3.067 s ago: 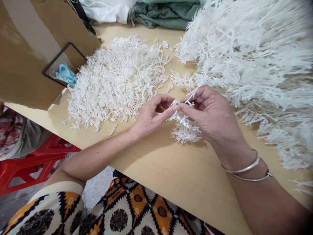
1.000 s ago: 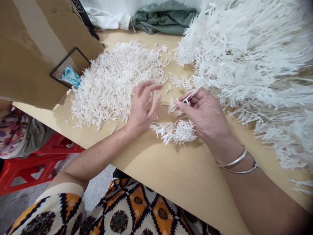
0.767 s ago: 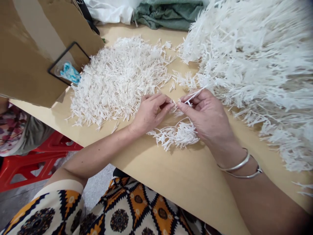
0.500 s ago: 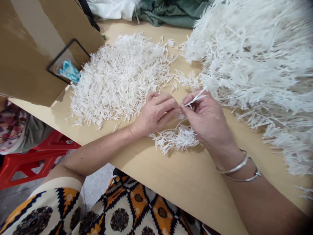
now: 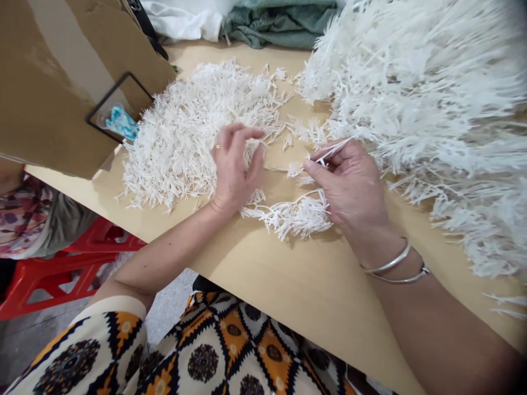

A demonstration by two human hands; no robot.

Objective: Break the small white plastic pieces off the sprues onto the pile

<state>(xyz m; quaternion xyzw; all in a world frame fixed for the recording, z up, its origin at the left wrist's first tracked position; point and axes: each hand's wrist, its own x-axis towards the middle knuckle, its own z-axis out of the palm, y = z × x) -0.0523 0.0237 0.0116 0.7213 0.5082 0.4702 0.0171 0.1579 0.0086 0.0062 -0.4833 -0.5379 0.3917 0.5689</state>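
My left hand (image 5: pixel 239 164), slightly blurred, is over the right edge of a heap of short white feathery pieces (image 5: pixel 185 131). Its fingers are spread and nothing shows between them. My right hand (image 5: pixel 349 184) pinches a thin white strand (image 5: pixel 338 147) between thumb and fingers. A small white bunch (image 5: pixel 302 215) lies on the table just below and left of that hand. Longer white feathery strands (image 5: pixel 424 99) form a large pile at the right.
A cardboard box (image 5: pixel 61 82) with a black wire frame (image 5: pixel 93 122) and a blue-and-white item (image 5: pixel 122 122) stands at the left. Green cloth (image 5: pixel 280 22) lies at the back. Red stools (image 5: pixel 66 274) and part of a person (image 5: pixel 24 214) are at lower left.
My left hand has moved left and up, away from my right hand, and its fingers have spread. The right hand still pinches the strand.
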